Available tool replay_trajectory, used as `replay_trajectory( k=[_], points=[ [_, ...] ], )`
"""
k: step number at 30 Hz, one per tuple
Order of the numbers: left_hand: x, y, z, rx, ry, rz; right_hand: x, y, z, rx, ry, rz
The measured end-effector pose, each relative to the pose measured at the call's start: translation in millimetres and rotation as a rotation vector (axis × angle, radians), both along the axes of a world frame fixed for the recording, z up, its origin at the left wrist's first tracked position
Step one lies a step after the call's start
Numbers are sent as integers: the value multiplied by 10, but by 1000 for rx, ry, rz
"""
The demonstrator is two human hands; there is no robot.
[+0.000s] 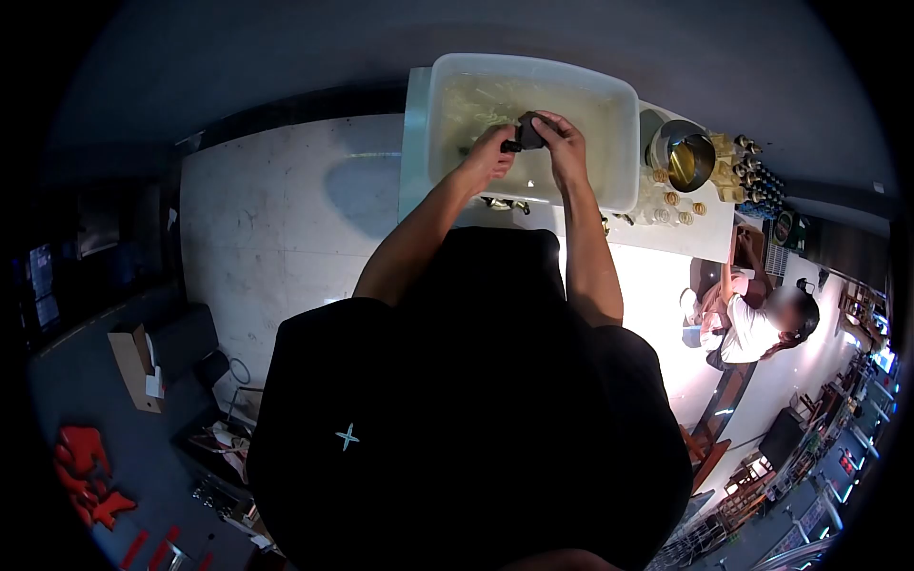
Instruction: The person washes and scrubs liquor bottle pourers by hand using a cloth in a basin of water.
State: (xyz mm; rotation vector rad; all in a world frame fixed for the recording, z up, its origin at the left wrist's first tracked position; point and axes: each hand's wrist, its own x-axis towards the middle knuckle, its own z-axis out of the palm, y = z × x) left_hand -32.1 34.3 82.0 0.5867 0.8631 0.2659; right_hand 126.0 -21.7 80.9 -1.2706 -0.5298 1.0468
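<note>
Both of my hands are over a translucent white tub [629, 143] of cloudy, yellowish liquid. In my right hand [566, 145] is a dark grey, blocky piece [529, 131], pinched between thumb and fingers; its kind is unclear. My left hand [489, 160] is closed around a small black piece [511, 147] that sticks out toward the grey one. Whether the two pieces touch or are joined, I cannot tell. Greenish, blurred things [490, 116] show in the liquid behind my left hand. Small shiny items [505, 205] lie by the tub's near edge.
Right of the tub stands a metal bowl [706, 152] with yellow liquid. Clear glass bottles [664, 215] and several dark-topped bottles [757, 181] are around it. Another person [752, 324] sits at the right. An open cardboard box [136, 369] is at lower left.
</note>
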Motion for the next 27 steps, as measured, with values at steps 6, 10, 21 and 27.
replay_trajectory(
  k=[6, 10, 21, 27],
  points=[
    [-56, 20, 36, 40, -32, -69, 20, -42, -94, -41, -15, -7],
    [-74, 37, 90, 99, 43, -40, 80, -57, -195, -31, -83, 5],
    [-33, 93, -93, 62, 52, 224, 39, -65, -109, -154, -236, -127],
    [-63, 64, -32, 189, 71, 141, 15, -66, 292, -114, -624, -192]
  ],
)
